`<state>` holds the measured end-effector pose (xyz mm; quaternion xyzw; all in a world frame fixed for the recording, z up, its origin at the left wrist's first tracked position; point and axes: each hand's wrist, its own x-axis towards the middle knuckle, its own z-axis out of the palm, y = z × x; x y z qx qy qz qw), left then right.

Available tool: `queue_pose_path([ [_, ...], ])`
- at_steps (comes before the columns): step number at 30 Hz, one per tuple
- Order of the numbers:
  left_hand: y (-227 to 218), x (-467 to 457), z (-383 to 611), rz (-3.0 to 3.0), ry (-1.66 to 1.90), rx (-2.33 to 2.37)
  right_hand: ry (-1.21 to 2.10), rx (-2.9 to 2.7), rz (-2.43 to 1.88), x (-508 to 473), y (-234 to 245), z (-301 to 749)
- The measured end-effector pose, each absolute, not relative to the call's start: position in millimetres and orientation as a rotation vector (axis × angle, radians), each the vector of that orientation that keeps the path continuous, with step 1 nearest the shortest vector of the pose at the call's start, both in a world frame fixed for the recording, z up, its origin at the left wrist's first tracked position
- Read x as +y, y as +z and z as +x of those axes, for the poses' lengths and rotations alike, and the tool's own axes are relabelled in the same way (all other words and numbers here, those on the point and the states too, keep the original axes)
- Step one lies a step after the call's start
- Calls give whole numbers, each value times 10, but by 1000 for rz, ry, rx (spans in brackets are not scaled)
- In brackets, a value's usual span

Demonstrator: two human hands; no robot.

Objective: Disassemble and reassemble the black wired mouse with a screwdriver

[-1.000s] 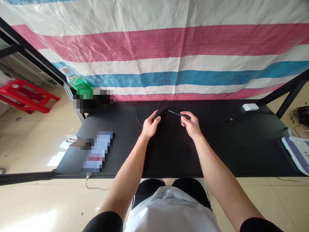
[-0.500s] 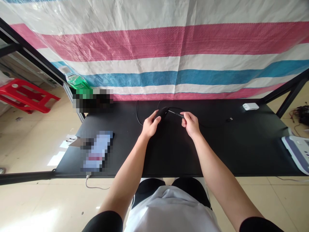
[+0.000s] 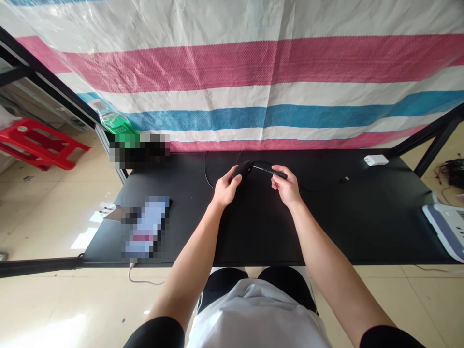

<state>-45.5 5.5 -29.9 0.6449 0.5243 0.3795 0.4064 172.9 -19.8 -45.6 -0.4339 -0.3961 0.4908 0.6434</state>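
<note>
I read the left grip (image 3: 226, 189) clenched over a black wired mouse (image 3: 243, 170) near the 12 o'clock edge of the tabletop (image 3: 362, 227), apparently anchoring it while the right grip (image 3: 287, 187) pinches its cable (image 3: 270, 171) taut.

A pink, white and blue striped woven tarp (image 3: 275, 92) hangs behind the black table (image 3: 326, 232), above a beige tiled floor (image 3: 65, 227).
</note>
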Motion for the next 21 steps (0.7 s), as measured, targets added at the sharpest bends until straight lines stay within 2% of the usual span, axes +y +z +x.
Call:
queue_pose_path([
  [9,-293,49,-454,1613,944,1320,1068,-870,-1124,-178,-486,1700],
  [21,-270,40,-450,1601,972,1290,1145,-877,-993,-200,-374,1732],
])
